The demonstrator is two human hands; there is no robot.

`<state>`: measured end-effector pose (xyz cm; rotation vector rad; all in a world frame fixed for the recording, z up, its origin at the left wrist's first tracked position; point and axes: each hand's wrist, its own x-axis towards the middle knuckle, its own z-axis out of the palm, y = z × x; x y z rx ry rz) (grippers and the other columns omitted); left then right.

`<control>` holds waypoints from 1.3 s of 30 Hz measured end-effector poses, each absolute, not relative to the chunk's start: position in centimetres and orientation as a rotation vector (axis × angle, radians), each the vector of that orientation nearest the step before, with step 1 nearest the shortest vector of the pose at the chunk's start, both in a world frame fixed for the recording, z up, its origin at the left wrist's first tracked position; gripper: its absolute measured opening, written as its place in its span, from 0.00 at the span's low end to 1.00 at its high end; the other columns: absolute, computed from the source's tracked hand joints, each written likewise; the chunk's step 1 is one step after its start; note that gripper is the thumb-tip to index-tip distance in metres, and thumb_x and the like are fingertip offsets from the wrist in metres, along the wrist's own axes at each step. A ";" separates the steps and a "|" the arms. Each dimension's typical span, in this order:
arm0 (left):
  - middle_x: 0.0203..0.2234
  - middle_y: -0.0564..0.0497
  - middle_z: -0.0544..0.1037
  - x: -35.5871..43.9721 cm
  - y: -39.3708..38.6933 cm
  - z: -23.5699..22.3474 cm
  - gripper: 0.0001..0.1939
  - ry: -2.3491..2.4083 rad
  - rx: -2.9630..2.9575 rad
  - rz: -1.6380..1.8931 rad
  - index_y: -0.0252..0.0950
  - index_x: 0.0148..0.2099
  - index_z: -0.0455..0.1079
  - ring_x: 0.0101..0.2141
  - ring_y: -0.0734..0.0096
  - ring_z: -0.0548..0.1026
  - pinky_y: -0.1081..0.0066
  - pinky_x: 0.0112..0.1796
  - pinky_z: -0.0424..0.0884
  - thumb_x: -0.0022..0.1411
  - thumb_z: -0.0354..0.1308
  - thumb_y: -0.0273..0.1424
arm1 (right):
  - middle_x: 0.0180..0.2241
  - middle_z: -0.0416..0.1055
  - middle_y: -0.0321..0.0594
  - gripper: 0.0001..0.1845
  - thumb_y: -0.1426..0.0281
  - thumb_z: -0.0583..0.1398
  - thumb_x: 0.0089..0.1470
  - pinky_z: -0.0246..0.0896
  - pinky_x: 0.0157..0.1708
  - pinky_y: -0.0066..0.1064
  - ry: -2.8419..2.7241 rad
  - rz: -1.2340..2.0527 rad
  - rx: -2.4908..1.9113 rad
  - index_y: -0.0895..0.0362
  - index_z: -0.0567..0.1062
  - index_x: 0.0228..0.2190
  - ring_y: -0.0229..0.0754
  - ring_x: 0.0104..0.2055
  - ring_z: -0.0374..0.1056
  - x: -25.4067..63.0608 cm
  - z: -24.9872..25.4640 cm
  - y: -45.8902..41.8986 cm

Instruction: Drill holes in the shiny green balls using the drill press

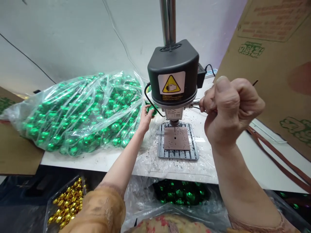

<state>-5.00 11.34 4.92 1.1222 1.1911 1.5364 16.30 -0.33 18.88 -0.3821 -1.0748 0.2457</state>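
My left hand (146, 118) reaches into the mouth of the clear plastic bag (97, 129), left of the black bench drill press (172, 71). Its fingers curl about a shiny green ball (151, 110), partly hidden behind them. My right hand (225, 110) is a closed fist at the press's right side, around the metal feed lever (195, 102). Below the chuck (174, 123), a brown square board (177, 139) with a dark hole lies on the slotted grey base (178, 155). Dark chips are scattered over board and base.
Many green balls fill the bag. A large cardboard box (274, 81) stands at the right, with brown straps (274, 152) near it. Below the white table's edge (97, 166) are a clear container of gold balls (69, 202) and a plastic bag of dark green balls (181, 192).
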 end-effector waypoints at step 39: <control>0.47 0.46 0.81 -0.4 0.6 0.9 0.32 1.056 1.266 1.274 0.39 0.54 0.67 0.49 0.61 0.80 0.62 0.53 0.75 0.56 0.73 0.50 | 0.15 0.48 0.29 0.28 0.58 0.61 0.63 0.44 0.19 0.34 -1.049 0.142 -0.488 0.52 0.53 0.19 0.32 0.16 0.48 15.8 18.8 0.2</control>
